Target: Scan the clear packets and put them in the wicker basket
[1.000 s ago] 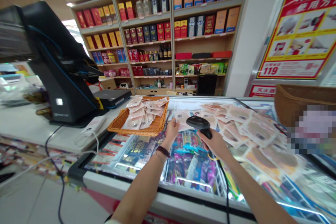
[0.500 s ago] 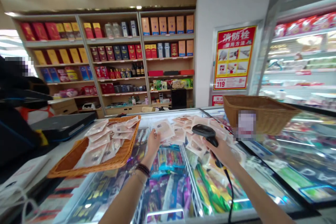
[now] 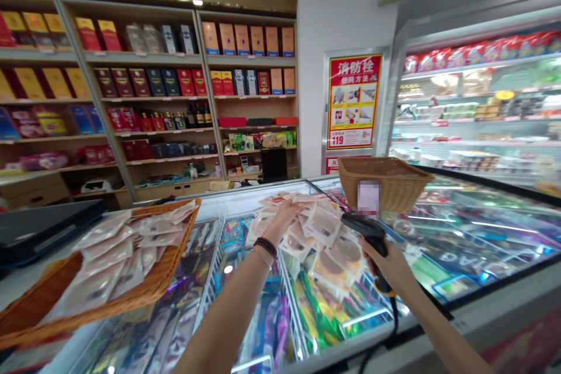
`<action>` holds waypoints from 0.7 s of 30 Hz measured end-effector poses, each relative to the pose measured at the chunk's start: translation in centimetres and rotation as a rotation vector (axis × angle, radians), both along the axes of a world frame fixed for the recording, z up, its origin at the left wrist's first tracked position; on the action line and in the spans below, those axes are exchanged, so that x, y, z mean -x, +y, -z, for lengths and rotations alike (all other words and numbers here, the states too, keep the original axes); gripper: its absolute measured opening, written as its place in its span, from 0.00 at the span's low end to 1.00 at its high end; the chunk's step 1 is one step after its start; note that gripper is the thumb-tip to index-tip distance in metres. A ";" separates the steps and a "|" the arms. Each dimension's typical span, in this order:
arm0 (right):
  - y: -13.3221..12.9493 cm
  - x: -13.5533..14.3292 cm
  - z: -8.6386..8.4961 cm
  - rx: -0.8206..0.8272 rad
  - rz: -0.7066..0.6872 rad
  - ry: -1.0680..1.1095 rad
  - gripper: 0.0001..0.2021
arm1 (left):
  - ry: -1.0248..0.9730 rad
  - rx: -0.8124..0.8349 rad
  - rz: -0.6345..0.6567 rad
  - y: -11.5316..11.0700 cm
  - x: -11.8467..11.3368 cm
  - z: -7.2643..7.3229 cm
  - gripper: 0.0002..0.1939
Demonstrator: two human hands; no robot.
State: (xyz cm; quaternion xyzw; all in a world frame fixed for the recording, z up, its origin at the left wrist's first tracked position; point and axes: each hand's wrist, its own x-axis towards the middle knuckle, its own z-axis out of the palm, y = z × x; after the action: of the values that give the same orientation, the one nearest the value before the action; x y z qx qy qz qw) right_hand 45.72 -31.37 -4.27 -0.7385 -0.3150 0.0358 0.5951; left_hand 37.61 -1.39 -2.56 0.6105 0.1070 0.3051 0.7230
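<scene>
My right hand [image 3: 388, 260] is closed around a black handheld barcode scanner [image 3: 366, 231], its head pointing left and its cable hanging down. Flat, clear packets [image 3: 322, 223] with pale, round contents lie heaped on the glass top of the freezer [image 3: 228, 205]. Over the left part of this heap reaches my left hand [image 3: 287, 211], fingers stretched out and touching the packets; its fingertips are partly hard to make out. A beaded bracelet circles that wrist. More such packets [image 3: 107, 248] fill an orange-brown wicker tray [image 3: 169, 280] on the left.
A brown wicker basket [image 3: 401, 190] with a tag stands on the freezer at the back right. Colourful packages [image 3: 309, 307] lie under the glass. A dark flat device [image 3: 48, 231] sits at far left. Behind are shelves of boxes [image 3: 249, 41] and a lit display fridge [image 3: 482, 105].
My left hand, which held up a packet, has moved right onto the heap. The scanner has moved slightly right in my right hand. My view has turned to the right.
</scene>
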 end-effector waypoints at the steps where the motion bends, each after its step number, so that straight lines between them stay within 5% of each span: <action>1: 0.1 0.0 0.0 0.000 0.007 -0.006 0.25 | 0.021 0.011 -0.012 -0.1 0.4 0.4 0.19; 8: 3.1 2.3 -1.5 0.040 -0.048 -0.040 0.24 | 0.062 -0.152 -0.270 1.4 7.9 1.2 0.23; 15: 9.8 7.6 -3.2 0.012 -0.257 -0.027 0.25 | 0.114 -0.365 -0.525 5.0 21.0 -0.8 0.21; 21: 15.8 12.6 -3.2 -0.039 -0.436 -0.055 0.26 | 0.300 -0.502 -0.907 8.2 31.9 -1.9 0.20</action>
State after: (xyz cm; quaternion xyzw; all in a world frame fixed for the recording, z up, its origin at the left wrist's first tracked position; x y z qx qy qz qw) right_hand 33.17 -15.53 -1.08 -0.6419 -0.4839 0.1375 0.5787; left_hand 5.69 6.85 -0.62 0.6940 0.3860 0.5123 0.3271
